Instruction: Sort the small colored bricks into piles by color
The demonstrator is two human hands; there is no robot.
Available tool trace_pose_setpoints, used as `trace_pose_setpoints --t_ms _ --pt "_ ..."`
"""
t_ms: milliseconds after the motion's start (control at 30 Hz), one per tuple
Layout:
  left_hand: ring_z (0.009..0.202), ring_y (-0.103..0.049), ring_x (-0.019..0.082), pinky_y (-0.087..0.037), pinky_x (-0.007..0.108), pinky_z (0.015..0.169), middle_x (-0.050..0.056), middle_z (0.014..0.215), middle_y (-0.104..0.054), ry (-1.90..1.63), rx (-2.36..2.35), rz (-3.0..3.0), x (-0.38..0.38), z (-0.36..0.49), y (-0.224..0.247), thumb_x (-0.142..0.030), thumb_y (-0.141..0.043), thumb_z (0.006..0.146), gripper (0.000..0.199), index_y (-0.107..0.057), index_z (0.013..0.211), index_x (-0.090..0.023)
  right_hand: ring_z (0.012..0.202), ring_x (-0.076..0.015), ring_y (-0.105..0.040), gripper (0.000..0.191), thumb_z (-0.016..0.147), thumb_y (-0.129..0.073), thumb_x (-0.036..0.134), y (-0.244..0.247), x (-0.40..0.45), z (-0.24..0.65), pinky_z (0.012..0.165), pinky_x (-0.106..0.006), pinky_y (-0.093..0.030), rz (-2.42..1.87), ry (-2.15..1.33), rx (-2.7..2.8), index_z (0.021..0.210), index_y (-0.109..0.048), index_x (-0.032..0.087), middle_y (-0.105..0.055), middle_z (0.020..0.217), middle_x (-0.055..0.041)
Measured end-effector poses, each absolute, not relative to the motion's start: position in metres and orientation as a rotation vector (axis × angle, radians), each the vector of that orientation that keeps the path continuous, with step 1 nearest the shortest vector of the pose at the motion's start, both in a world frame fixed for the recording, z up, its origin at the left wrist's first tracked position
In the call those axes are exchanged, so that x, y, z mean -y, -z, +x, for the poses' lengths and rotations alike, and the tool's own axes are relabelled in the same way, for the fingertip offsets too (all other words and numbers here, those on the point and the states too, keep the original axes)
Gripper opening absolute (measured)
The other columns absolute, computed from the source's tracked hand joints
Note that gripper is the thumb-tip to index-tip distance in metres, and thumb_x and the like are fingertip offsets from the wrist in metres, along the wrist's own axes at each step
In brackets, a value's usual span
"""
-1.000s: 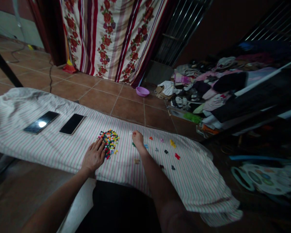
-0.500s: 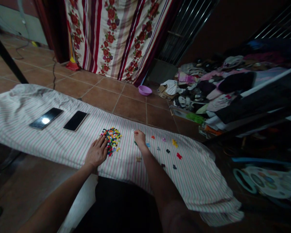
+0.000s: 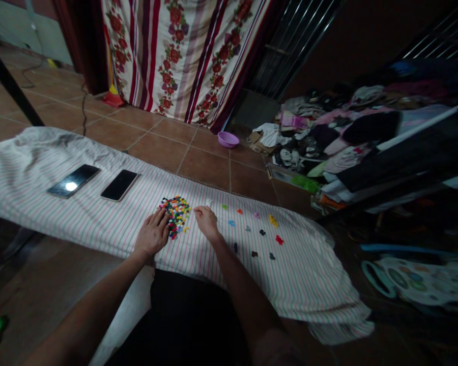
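Observation:
My left hand [image 3: 152, 233] lies flat, its fingertips touching the near left edge of a pile of small multicoloured plastic pieces [image 3: 178, 211]. Just right of this pile is my right hand [image 3: 206, 222], palm down, its index finger stretched toward the pieces; I see nothing in it. Behind its knuckles sits a small white cluster [image 3: 209, 202]. Further right, little groups sorted by colour are spread out: green [image 3: 224, 206], orange [image 3: 239, 211], blue [image 3: 231, 223], pink [image 3: 256, 215], yellow [image 3: 273, 220], red [image 3: 279, 240] and black [image 3: 262, 232].
A striped cloth [image 3: 301, 284] covers the long surface. Two phones lie on its left part, a dark one [image 3: 120, 185] and one reflecting a light [image 3: 74, 181]. Beyond are a purple basin [image 3: 228, 140], a floral curtain [image 3: 191, 61] and heaped clothes [image 3: 328, 127].
My right hand has moved left from the white cluster toward the multicoloured pile, uncovering the white and green groups. My left hand stays by the pile.

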State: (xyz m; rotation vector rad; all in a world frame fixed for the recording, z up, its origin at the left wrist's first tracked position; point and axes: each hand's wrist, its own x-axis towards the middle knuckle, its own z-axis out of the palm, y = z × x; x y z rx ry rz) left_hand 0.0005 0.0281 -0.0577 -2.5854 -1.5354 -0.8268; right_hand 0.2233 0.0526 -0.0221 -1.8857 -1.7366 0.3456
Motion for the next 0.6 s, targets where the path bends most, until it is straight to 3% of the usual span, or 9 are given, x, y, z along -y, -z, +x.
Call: trace_pose_setpoints --t_ms 367,600 --pt "0.139 -0.042 0.031 -0.044 0.048 0.107 0.019 0.143 -0.052 0.935 1.522 -2.564 -0.029 0.000 0.065 -0.027 -0.038 0.095 0.042 -0.056 0.129 -0.011 0.094 -0.0149 -0.061 0.022 0.087 -0.056 0.010 0.022 -0.031 0.195 0.089 -0.026 -0.047 -1.680 -0.491 2.035 0.090 -0.073 0.023 -0.065 0.095 -0.0030" --pt "0.139 -0.042 0.030 -0.044 0.047 0.107 0.019 0.143 -0.052 0.954 1.517 -2.566 -0.030 0.000 0.065 -0.028 -0.038 0.095 0.043 -0.056 0.130 -0.012 0.102 -0.0174 -0.059 0.026 0.089 -0.053 0.010 0.021 -0.027 0.184 0.092 -0.028 -0.046 -1.734 -0.430 2.197 0.101 -0.073 0.022 -0.065 0.102 -0.0055"
